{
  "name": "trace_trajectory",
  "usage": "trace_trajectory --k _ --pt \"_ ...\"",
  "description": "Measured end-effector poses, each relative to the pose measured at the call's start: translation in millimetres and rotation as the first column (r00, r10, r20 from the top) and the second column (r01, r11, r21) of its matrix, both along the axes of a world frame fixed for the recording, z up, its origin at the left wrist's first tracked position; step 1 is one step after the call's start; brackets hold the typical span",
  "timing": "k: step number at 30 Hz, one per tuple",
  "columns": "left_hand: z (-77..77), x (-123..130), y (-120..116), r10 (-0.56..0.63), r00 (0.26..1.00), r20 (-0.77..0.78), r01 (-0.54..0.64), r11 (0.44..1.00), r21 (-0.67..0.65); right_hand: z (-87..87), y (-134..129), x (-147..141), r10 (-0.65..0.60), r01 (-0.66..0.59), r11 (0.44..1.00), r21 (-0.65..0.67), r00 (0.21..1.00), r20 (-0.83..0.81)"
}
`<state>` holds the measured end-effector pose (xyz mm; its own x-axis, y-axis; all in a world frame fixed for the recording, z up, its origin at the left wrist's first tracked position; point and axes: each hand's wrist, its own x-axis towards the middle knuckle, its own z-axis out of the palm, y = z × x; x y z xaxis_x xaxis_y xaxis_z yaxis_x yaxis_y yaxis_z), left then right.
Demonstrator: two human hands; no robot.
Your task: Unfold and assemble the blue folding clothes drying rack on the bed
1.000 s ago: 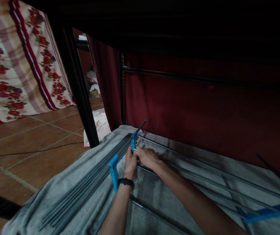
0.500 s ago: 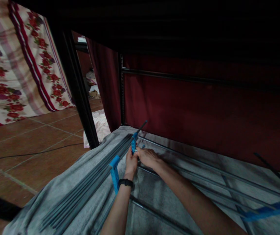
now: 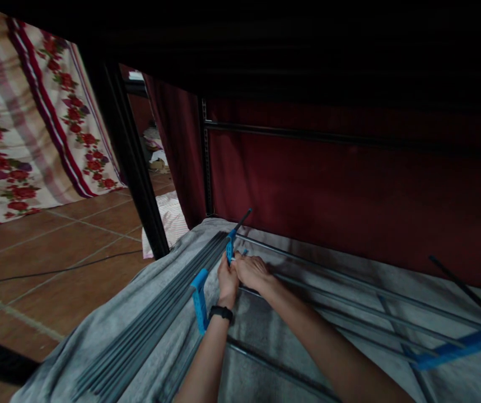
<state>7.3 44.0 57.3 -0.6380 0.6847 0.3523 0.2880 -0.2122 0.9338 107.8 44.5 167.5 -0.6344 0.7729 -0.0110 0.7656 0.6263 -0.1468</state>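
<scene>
Beneath a black metal frame (image 3: 135, 162), a backdrop of dark red cloth (image 3: 328, 196) hangs behind a rumpled grey blanket (image 3: 97, 324). Long grey rods (image 3: 349, 278) stretch across the blanket from near its far left corner toward its right side, where several meet a flat, bright blue bar (image 3: 458, 350). A bundle of loose rods (image 3: 152, 313), slim, straight and dull grey, lies along the blanket's left edge. Just beside it stands a blue bracket (image 3: 199, 302), slightly tilted, with a hooked top and a ribbed-looking body, near the left forearm.

Toward the far left corner, a second bracket (image 3: 230, 246), narrow and vivid blue, is worked by two bare hands. A thin dark rod (image 3: 243, 218) slants up from its top. The left hand (image 3: 227, 277), a black band (image 3: 221, 312) at its wrist, has its fingers closed around the bracket's lower end. The right hand (image 3: 251, 271) meets it there, fingers curled; exactly what they grip cannot be told. A small pale tip shows between the hands.
</scene>
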Motion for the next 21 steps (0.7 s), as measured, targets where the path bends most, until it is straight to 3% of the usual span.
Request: trace_trajectory --k 4,7,12,18,21 --pt "7.2 -1 -3 -0.027 1.000 0.009 0.027 0.999 0.028 1.3 -5 0 -0.014 0.015 1.000 0.026 0.999 -0.042" --pt "11.4 -4 -6 -0.032 0.999 -0.013 0.032 0.999 -0.022 -1.2 -14 8 0.002 0.011 0.993 0.116 0.994 -0.110" --pt "18.0 -9 -2 -0.037 0.995 -0.097 0.028 0.995 -0.096 -15.0 -35 46 0.044 0.023 0.953 0.302 0.977 -0.210" --pt "26.0 -9 -4 -0.039 0.988 -0.151 0.020 0.992 -0.128 -27.1 -62 111 -0.114 0.180 0.960 0.213 0.950 -0.290" --pt "29.8 -6 -6 -0.020 0.992 -0.126 -0.002 0.985 -0.171 -29.7 -65 129 -0.127 0.177 0.969 0.173 0.955 -0.266"
